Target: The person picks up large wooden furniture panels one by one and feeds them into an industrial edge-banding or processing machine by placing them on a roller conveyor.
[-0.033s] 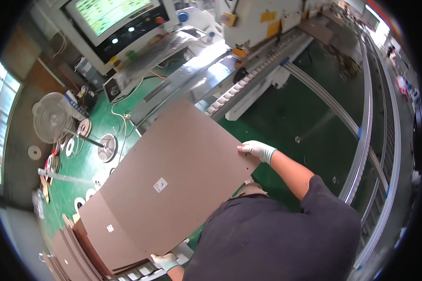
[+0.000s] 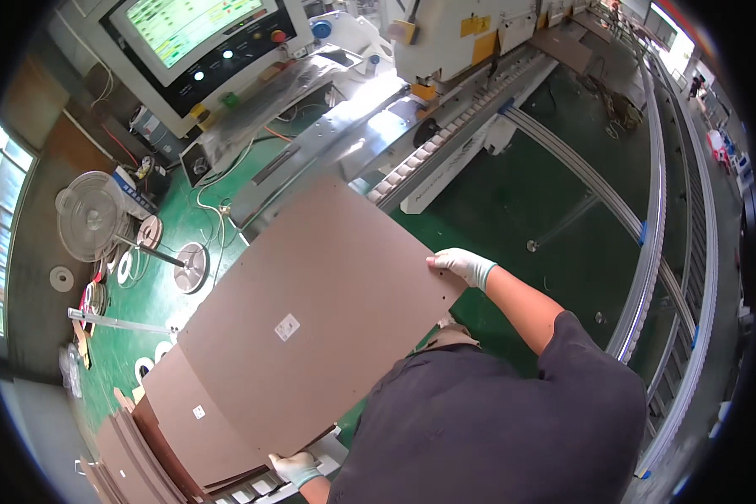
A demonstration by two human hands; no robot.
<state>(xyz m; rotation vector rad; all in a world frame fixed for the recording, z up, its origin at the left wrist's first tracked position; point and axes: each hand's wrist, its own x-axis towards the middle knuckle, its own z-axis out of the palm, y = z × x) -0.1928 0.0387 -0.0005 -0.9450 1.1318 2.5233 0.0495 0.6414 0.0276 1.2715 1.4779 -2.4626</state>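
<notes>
A large flat brown panel (image 2: 336,277) with a white label lies slanted across the middle, in front of my body. My right hand (image 2: 464,266), in a pale glove with bare fingertips, grips its right corner, the thumb on top and the other fingers partly hidden. At the lower left, my left hand (image 2: 294,468), gloved the same way, is closed on the panel's near edge. Below and left of this panel, partly covered by it, lies another brown panel (image 2: 181,399) with its own label.
More brown panels (image 2: 134,462) stand at the lower left. Ahead is a machine with a metal bed (image 2: 328,139), a roller track (image 2: 433,155) and a control screen (image 2: 189,25). A fan (image 2: 92,217) stands at left on the green floor. Metal rails (image 2: 653,252) curve along the right.
The whole view has shifted slightly. Both hands keep their hold on the large panel, with no clear movement relative to it.
</notes>
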